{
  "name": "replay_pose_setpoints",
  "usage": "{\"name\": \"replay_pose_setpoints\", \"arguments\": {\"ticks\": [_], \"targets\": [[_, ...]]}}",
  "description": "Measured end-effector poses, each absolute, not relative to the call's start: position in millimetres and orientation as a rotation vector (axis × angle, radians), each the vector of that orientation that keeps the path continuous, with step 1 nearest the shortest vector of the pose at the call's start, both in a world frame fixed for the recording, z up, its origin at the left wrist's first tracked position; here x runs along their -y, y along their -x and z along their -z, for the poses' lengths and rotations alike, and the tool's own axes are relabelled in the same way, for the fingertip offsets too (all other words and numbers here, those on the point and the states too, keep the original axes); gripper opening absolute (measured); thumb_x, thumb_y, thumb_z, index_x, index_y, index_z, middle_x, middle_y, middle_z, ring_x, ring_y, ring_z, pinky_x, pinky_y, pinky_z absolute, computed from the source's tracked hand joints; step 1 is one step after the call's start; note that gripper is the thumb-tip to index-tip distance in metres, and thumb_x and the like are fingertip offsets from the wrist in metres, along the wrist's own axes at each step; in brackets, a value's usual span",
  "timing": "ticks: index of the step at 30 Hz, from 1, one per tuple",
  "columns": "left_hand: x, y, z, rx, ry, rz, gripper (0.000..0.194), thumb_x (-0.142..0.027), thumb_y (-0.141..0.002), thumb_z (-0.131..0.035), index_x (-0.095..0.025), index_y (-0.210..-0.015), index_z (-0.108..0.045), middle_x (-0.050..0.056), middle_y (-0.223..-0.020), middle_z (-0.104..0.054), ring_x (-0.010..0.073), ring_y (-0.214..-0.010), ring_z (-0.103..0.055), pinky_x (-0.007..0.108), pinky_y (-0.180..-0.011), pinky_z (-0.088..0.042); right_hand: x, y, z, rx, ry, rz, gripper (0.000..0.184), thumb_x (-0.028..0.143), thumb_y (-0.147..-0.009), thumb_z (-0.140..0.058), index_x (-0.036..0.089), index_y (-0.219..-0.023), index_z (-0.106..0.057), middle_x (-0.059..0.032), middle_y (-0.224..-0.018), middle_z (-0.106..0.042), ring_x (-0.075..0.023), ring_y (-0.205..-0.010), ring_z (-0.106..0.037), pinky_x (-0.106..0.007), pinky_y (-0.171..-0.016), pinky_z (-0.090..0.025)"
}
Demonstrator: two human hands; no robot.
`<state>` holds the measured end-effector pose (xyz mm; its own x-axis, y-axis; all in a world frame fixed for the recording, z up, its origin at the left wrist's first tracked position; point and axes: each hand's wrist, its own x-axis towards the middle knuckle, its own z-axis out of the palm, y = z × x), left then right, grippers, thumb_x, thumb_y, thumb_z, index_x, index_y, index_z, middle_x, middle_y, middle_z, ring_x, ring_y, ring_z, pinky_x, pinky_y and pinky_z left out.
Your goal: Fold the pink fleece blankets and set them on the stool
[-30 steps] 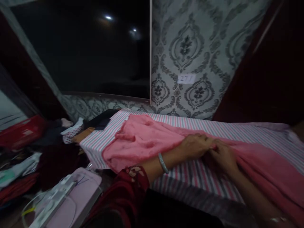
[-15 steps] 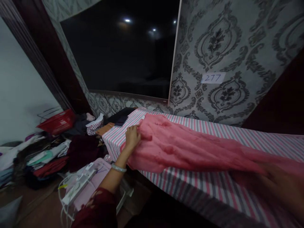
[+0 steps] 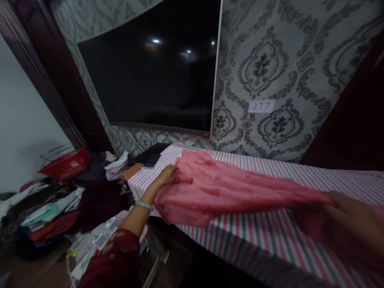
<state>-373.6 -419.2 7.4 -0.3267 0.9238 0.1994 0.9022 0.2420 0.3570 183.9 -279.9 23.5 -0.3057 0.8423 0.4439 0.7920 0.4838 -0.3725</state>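
Observation:
A pink garment (image 3: 216,186) of thin, soft cloth lies stretched lengthwise over a striped cloth (image 3: 255,228) that covers a table. At its left end, my left hand (image 3: 167,175) has its fingers curled on the fabric, holding the edge. My right hand (image 3: 355,212), blurred, is closed around the gathered cloth at the right and pulls it taut. Below that hand a darker fold of the garment hangs over the stripes. The front left part of the pink cloth droops past the table edge.
Left of the table are a phone-like dark slab (image 3: 152,160), heaps of clothes (image 3: 51,216) and a red basket (image 3: 67,164). A white power strip (image 3: 103,236) with cables sits below my left arm. A large television (image 3: 150,76) hangs on the wall behind.
My right hand has lifted the gathered cloth slightly and drawn it tighter. The left hand stays at the left edge, its fingers lying lower. The camera view has shifted a little.

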Motion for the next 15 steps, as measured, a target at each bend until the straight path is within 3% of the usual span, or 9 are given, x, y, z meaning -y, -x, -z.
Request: {"name": "replay_pose_setpoints", "arguments": {"ticks": [7,12,15], "targets": [[421.3,383.8,6.8,-2.525,-1.535,-0.542,0.047,-0.031,-0.083,-0.061,-0.02,-0.128,-0.06,0.006,-0.095,-0.073,0.0222,-0.092,-0.067,0.028,-0.078,-0.048,280.4,-181.5,-21.5,2.0,1.365,-0.379,0.012,0.044,-0.057,-0.053,0.037,-0.064,-0.06,-0.0144,-0.084,-0.072,-0.0388,-0.086,-0.069,-0.05,-0.079,-0.049],[422.3,381.6,14.1,-2.537,-1.545,-0.568,0.043,-0.026,-0.087,-0.053,-0.016,-0.128,-0.063,0.012,-0.11,-0.072,0.0254,-0.102,-0.066,0.032,-0.086,-0.047,278.3,-186.3,-10.2,1.989,1.356,-0.405,0.009,0.043,-0.057,-0.054,0.037,-0.062,-0.06,-0.0147,-0.089,-0.073,-0.0382,-0.09,-0.068,-0.05,-0.084,-0.048],[423.6,380.3,14.3,-2.461,-1.643,-0.582,0.044,-0.024,-0.082,-0.059,-0.02,-0.126,-0.065,0.008,-0.112,-0.073,0.0245,-0.106,-0.064,0.031,-0.09,-0.047,278.4,-185.4,-11.7,1.988,1.369,-0.421,0.009,0.043,-0.057,-0.054,0.036,-0.061,-0.059,-0.015,-0.089,-0.073,-0.0382,-0.09,-0.068,-0.05,-0.085,-0.048]]}}
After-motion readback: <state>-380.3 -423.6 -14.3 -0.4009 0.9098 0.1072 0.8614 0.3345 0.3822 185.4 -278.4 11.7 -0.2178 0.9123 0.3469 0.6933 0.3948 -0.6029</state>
